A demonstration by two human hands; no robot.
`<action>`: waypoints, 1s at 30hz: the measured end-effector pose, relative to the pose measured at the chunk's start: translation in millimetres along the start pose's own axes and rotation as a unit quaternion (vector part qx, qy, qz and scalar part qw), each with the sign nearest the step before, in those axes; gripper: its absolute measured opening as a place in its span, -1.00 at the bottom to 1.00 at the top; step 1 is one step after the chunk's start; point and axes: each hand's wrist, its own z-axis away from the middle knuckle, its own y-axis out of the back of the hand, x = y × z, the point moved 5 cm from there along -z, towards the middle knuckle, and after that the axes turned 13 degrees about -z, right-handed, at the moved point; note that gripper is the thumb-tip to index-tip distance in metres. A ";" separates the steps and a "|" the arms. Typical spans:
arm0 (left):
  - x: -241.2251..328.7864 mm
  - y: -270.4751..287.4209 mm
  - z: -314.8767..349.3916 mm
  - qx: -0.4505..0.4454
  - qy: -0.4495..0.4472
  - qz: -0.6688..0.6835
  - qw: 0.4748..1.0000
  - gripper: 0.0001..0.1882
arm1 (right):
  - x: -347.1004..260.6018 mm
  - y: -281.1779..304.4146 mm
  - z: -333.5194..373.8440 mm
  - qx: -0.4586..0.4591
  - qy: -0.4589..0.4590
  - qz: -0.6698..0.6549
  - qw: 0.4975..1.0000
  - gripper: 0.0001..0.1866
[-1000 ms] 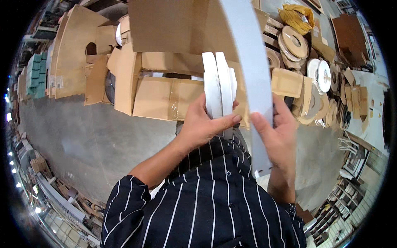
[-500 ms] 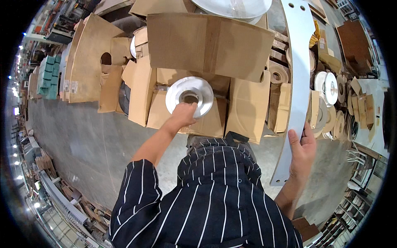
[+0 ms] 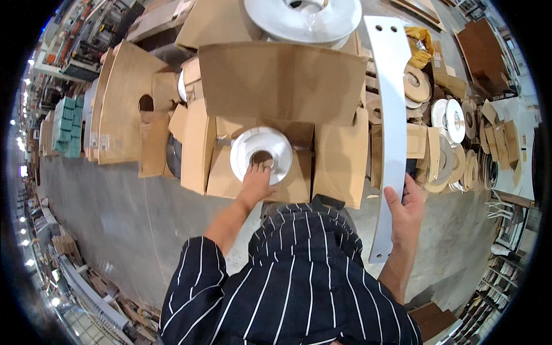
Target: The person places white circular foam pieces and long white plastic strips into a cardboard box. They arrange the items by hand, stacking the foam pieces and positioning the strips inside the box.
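Observation:
My left hand (image 3: 256,183) reaches forward and its fingers rest on the rim of a silvery metal reel (image 3: 261,152), at the edge of its centre hole. The reel lies flat inside an open cardboard box (image 3: 339,158) with its flaps spread. My right hand (image 3: 405,211) grips a long white flat strip (image 3: 390,109) with two holes at its far end; the strip stands upright and runs up past the box. My dark striped sleeves fill the lower part of the view.
A larger silvery reel (image 3: 302,17) lies on boxes behind. Flattened and open cardboard boxes (image 3: 123,109) stand to the left. Several reels and cardboard discs (image 3: 451,121) are piled on the right. Grey concrete floor (image 3: 109,213) spreads at lower left.
A second ago both hands held reels and the strip near my chest. The left hand has since set a reel flat in the open box; the right hand lowered, holding the strip.

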 end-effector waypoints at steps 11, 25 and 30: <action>22.4 323.0 -80.4 0.533 -0.121 0.143 0.825 -0.83 | -12.7 16.4 -8.9 0.018 0.011 -0.052 0.998 -0.53; 34.0 390.5 -377.4 0.176 0.122 -0.109 0.971 0.28 | 4.2 109.1 -13.9 0.125 0.029 -0.058 0.990 -0.55; 30.9 407.2 -367.8 0.191 0.114 -0.076 0.972 0.17 | 23.3 142.9 -18.2 0.169 0.034 -0.052 0.984 -0.54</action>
